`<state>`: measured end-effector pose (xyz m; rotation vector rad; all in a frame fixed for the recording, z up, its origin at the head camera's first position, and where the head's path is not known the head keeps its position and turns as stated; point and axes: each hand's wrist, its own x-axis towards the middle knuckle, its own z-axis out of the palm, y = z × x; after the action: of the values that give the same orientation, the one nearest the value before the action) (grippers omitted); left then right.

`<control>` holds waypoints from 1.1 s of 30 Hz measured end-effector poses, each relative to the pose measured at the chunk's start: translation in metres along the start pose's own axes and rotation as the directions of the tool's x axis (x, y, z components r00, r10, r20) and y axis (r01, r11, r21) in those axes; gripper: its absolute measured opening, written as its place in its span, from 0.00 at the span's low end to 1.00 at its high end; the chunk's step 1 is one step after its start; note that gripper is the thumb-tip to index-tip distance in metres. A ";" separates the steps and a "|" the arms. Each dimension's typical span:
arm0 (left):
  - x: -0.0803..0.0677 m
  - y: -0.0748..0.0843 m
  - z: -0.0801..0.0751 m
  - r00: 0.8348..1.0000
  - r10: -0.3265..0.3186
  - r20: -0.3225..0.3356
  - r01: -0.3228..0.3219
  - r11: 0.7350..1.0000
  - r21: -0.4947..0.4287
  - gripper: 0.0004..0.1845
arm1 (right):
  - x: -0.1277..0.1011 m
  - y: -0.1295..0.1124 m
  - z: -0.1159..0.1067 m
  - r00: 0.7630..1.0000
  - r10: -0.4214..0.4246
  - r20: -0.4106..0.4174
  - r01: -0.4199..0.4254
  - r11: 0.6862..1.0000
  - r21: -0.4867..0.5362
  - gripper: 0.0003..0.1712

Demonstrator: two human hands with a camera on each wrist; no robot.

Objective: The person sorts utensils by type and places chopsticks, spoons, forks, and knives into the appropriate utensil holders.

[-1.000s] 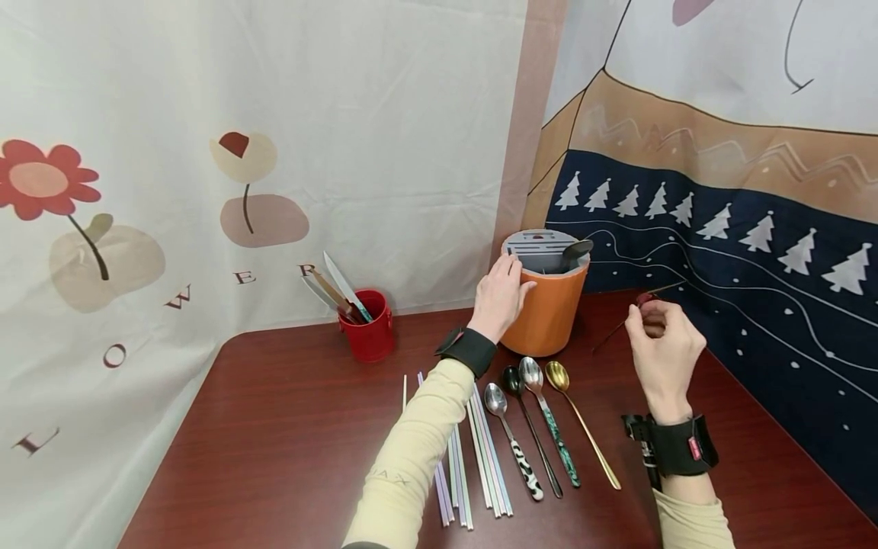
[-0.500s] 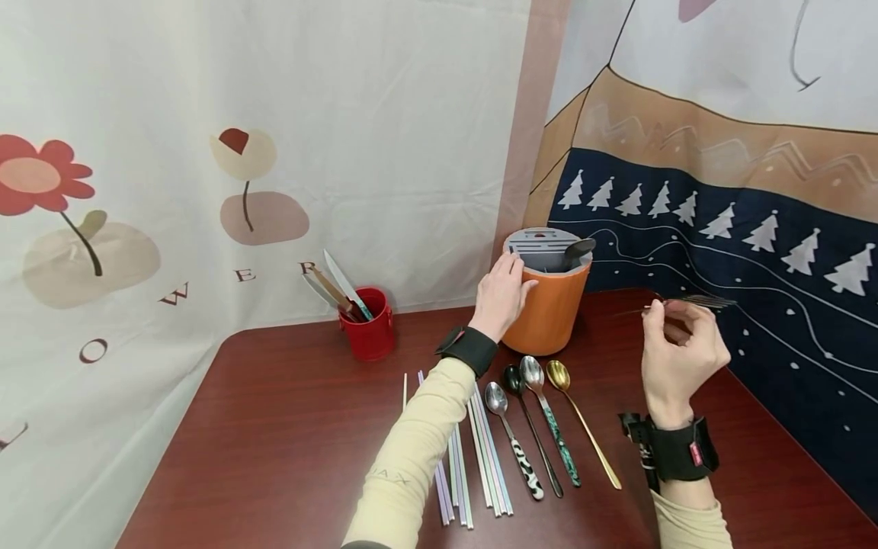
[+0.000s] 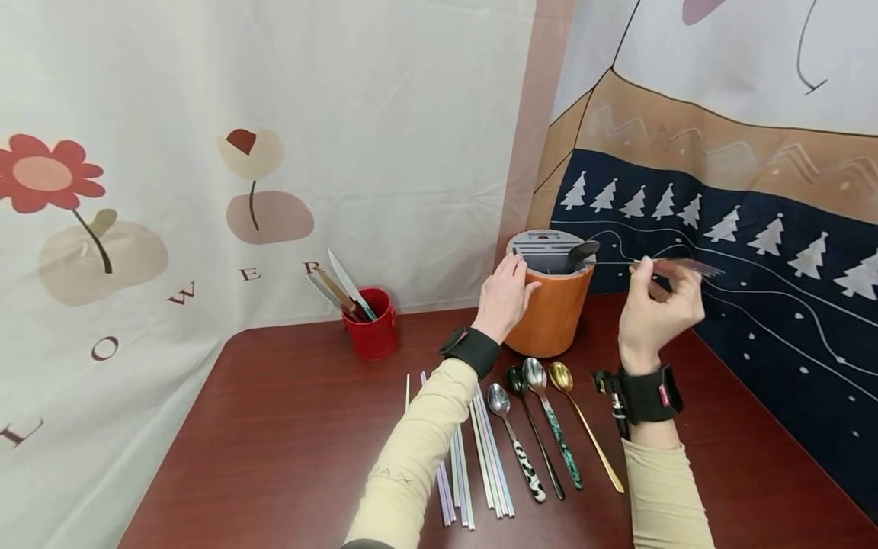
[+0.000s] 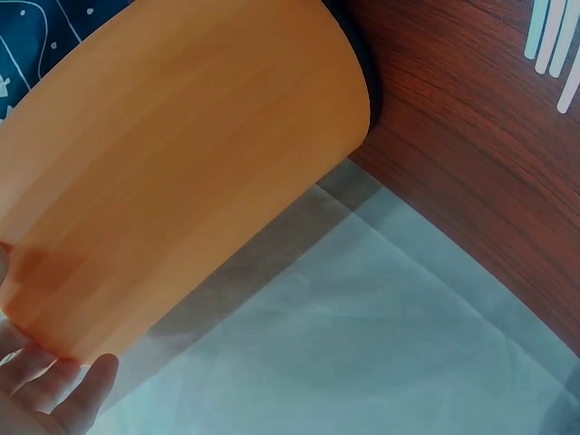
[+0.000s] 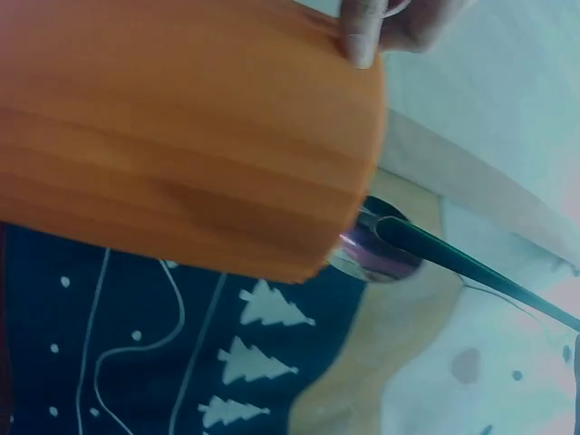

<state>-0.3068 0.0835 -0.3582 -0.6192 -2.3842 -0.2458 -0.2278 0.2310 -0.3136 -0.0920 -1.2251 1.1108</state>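
- The left hand [image 3: 504, 297] curls round the side of the orange utensil holder [image 3: 552, 305], seemingly steadying it.
- The right hand [image 3: 655, 313] pinches a thin utensil [image 3: 679, 265], blurred, level beside the holder's rim.
- Four spoons [image 3: 542, 427] and straws [image 3: 480, 457] lie on the table [image 3: 288, 427].

Round orange plastic holder [image 3: 551, 313]: smooth, matt. Glossy dark-red wood-grain tabletop [image 3: 288, 435]. Four polished metal spoons [image 3: 542, 427]. Backdrop [image 3: 274, 114]: matt cloth.
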 end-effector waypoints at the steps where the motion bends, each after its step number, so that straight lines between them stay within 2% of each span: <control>1: 0.000 0.000 0.000 1.000 0.000 0.005 0.000 1.000 0.000 0.24 | 0.000 0.005 0.003 1.000 0.003 0.018 -0.003 1.000 -0.017 0.05; 5: 0.000 0.001 -0.001 0.999 -0.005 0.040 0.005 1.000 0.001 0.24 | 0.000 0.021 0.011 0.993 0.023 0.116 -0.015 0.997 -0.071 0.04; 9: -0.001 0.000 0.000 0.999 0.001 0.038 -0.001 1.000 -0.003 0.23 | 0.001 0.028 0.016 0.980 0.049 0.194 -0.021 0.989 -0.144 0.15; 11: -0.001 -0.001 0.000 1.000 0.004 0.027 -0.003 1.000 -0.007 0.23 | 0.000 0.030 0.019 0.974 0.060 0.220 -0.020 0.983 -0.182 0.17; 18: 0.000 -0.002 -0.001 1.000 -0.004 0.025 0.005 1.000 -0.019 0.23 | 0.000 0.036 0.026 0.954 0.091 0.287 -0.027 0.975 -0.219 0.14; 23: -0.001 -0.001 -0.002 1.000 0.003 0.021 -0.003 1.000 -0.001 0.23 | 0.001 0.041 0.029 0.924 0.117 0.364 -0.028 0.970 -0.239 0.14; 29: -0.001 -0.002 -0.002 1.000 0.003 0.001 -0.003 1.000 0.002 0.23 | 0.002 0.048 0.031 0.882 0.130 0.453 0.009 0.957 -0.292 0.13; 33: -0.001 -0.001 -0.001 1.000 0.008 -0.003 -0.008 1.000 0.010 0.23 | 0.000 0.054 0.031 0.865 0.142 0.482 0.028 0.944 -0.329 0.12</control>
<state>-0.3060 0.0814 -0.3580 -0.6231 -2.3779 -0.2316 -0.2856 0.2428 -0.3331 -0.0949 -1.8853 1.0024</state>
